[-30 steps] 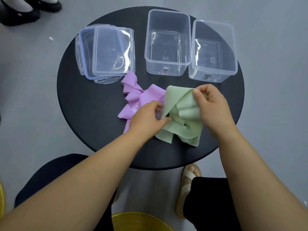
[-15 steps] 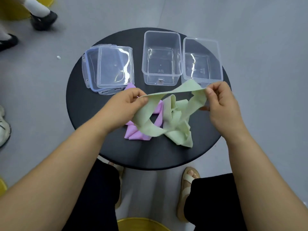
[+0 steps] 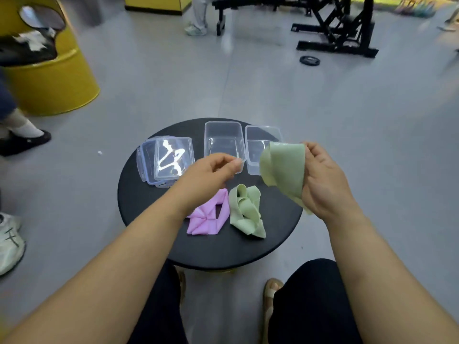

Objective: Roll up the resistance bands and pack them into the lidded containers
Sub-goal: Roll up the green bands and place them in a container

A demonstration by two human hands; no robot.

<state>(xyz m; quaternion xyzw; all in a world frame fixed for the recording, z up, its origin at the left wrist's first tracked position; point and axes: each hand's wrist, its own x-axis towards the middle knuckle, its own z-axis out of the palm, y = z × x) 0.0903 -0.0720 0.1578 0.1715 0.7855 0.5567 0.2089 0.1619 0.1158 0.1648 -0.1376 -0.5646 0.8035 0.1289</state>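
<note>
Right hand (image 3: 325, 181): raised above the table's right side, fingers and thumb curled round one end of the green band (image 3: 283, 167), which folds over the fingertips in a wide loop and trails down behind the palm. Left hand (image 3: 213, 170): held level beside it, apart from the band, fingers curled with thumb meeting fingertips; nothing shows between them, and whether a thin edge is pinched there cannot be told. Rest of the green band: a loose, twisted heap (image 3: 246, 214) on the round black table (image 3: 149, 219), below the hands; its link to the held end is hidden. Pink band (image 3: 208, 217): crumpled just beside the heap, to its left, unrolled. Two clear boxes, near one (image 3: 223, 145) and right one (image 3: 258, 151), stand open side by side at the far edge, with nothing in them. Lids (image 3: 169, 160): stacked at far left. Hazards, as judged: the band is twisted, so a roll started now would likely wind crooked and spring open; a one-handed hold on slick rubber may slip; lifting further could drag the heap against the pink band or off the near edge; the light boxes sit close behind the hands and could be knocked.
</note>
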